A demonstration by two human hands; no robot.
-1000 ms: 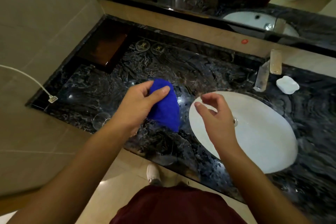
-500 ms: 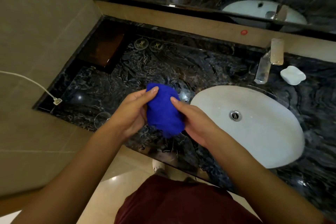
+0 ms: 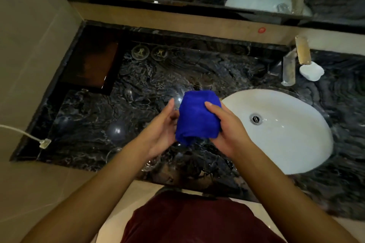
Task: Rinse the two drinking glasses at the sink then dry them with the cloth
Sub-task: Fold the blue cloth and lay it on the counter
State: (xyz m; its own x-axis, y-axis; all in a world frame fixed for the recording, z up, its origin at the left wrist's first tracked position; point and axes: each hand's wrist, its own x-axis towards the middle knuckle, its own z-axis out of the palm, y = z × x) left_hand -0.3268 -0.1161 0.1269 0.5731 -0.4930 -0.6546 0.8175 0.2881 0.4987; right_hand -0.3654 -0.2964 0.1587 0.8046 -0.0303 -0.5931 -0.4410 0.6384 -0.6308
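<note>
A bundled blue cloth (image 3: pixel 198 116) is held above the dark marble counter, just left of the white sink basin (image 3: pixel 276 140). My left hand (image 3: pixel 164 130) grips its left side with the thumb up. My right hand (image 3: pixel 227 130) cups its right side, thumb pressed on top. Whatever the cloth is wrapped around is hidden. A clear drinking glass (image 3: pixel 113 154) sits near the counter's front edge, partly covered by my left forearm.
The faucet (image 3: pixel 289 69) and a white soap dish (image 3: pixel 311 72) stand behind the basin. A dark tray (image 3: pixel 92 65) and two round coasters (image 3: pixel 140 52) are at the back left. A white cable plug (image 3: pixel 44 143) lies on the left edge. A mirror runs along the back.
My right hand came in from over the basin and closed on the cloth's right side. Both hands now hold the bundle, which has turned more upright between them.
</note>
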